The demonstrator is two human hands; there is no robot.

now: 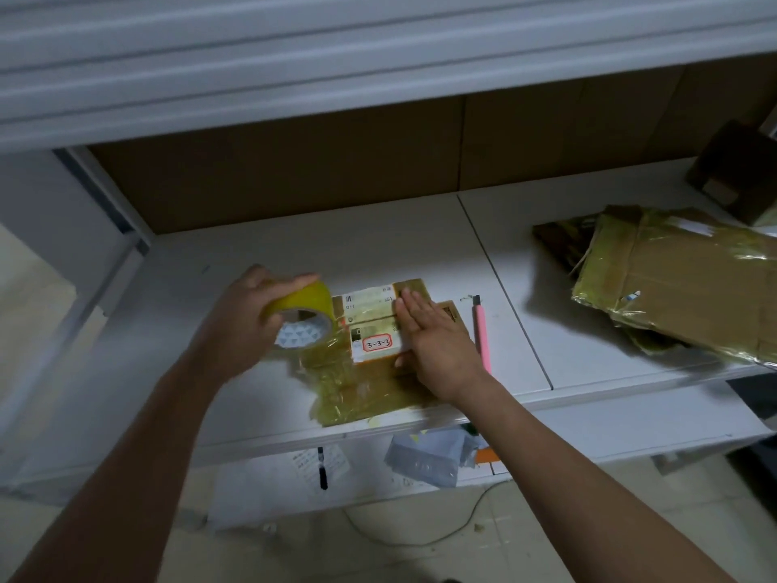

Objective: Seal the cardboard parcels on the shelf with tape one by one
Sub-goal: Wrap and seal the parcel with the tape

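Nearby, pink knife (482, 332) beside parcel (378, 342), left hand (248, 317) gripping tape roll (303, 317), right hand (433, 334) flat atop.

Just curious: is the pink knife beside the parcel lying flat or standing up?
Lying flat. The pink knife rests lengthwise on the shelf, right of the parcel, untouched by the right hand.

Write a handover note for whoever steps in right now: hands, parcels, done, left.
Left hand grips the yellow tape roll, at the left edge of the small parcel.
Right hand presses flat on that parcel's right side.
Pink cutter lies just right of it on the shelf.
Done: this parcel already carries tape; the flat parcels far right look taped too.
Left: finish this strip and cut it.
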